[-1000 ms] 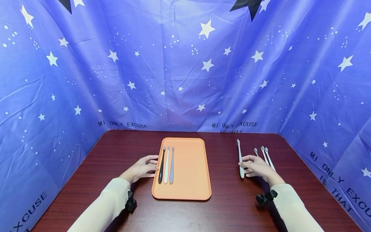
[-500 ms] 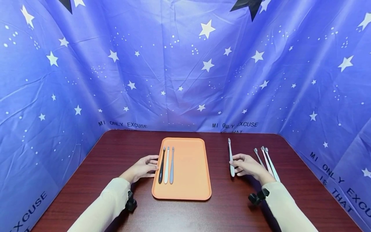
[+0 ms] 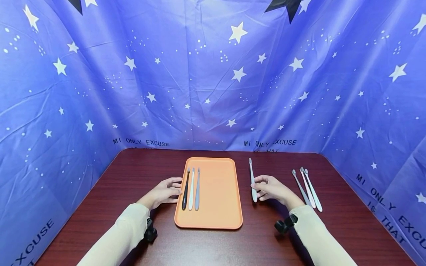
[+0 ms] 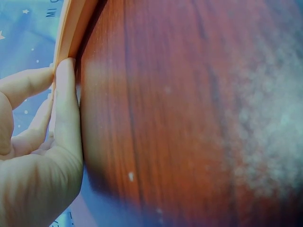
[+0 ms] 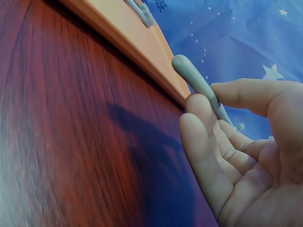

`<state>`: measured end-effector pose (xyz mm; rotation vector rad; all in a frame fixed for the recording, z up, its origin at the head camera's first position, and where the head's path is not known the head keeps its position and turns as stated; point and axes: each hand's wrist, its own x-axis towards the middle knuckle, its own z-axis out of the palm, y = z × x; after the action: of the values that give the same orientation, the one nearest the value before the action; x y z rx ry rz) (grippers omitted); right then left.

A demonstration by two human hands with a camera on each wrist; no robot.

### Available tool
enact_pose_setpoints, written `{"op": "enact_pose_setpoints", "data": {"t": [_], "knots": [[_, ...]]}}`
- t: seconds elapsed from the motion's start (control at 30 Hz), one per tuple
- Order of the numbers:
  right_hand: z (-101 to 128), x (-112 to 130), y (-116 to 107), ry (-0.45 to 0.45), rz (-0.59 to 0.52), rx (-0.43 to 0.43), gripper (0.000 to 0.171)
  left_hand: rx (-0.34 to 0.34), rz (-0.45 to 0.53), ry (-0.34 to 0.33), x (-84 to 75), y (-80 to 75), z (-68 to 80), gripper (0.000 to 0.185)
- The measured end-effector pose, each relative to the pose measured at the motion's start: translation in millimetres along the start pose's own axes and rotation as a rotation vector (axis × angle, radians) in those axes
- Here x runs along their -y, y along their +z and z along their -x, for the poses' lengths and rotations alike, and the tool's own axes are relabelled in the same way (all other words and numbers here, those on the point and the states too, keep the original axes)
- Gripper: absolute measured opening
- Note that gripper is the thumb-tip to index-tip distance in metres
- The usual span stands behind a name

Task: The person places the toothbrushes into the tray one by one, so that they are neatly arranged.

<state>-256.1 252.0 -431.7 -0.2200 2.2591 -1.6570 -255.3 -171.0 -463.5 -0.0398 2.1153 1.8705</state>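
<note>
A pale grey-green toothbrush (image 3: 252, 173) is pinched between the thumb and fingers of my right hand (image 3: 273, 190), to the right of an orange tray (image 3: 219, 221). Its bristle head points away from me; the right wrist view shows the rounded handle end (image 5: 181, 64) sticking out of the grip. My left hand (image 3: 163, 193) touches the tray's left rim with its fingertips, fingers fairly straight. Inside the tray a black toothbrush (image 3: 185, 192), a white toothbrush (image 3: 191, 192) and a grey-blue toothbrush (image 3: 197, 192) lie side by side along the left.
On the table's right lie a grey toothbrush (image 3: 301, 186), a pinkish-white toothbrush (image 3: 308, 188) and a pale green toothbrush (image 3: 314, 190), close together. The dark red wooden table (image 3: 213, 249) is bordered by a blue starry curtain (image 3: 206, 74) at the back and sides.
My right hand has moved left with the held toothbrush, from near the other loose ones to just beside the tray. My left hand and the tray have stayed in place.
</note>
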Motion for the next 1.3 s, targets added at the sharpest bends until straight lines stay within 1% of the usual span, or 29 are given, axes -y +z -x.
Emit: {"op": "enact_pose_setpoints", "data": {"t": [0.43,0.63,0.87,1.07,1.3], "knots": [[-10,15,29,-0.023,-0.040,0.063,0.052,0.009,0.010,-0.003,0.2,-0.6,-0.3,0.060],[-17,17,44,-0.038,-0.057,0.114,0.046,0.008,0.008,-0.008,-0.5,-0.3,-0.1,0.060],[-25,21,63,-0.020,-0.091,0.146,0.047,0.006,0.012,-0.005,0.9,-0.5,-0.3,0.060],[-30,22,80,-0.003,-0.085,0.149,0.045,0.012,0.010,-0.003,1.4,-0.8,-1.0,0.060],[-35,22,95,0.000,-0.115,0.189,0.044,0.019,-0.001,-0.002,-0.3,-0.4,2.0,0.060]]}}
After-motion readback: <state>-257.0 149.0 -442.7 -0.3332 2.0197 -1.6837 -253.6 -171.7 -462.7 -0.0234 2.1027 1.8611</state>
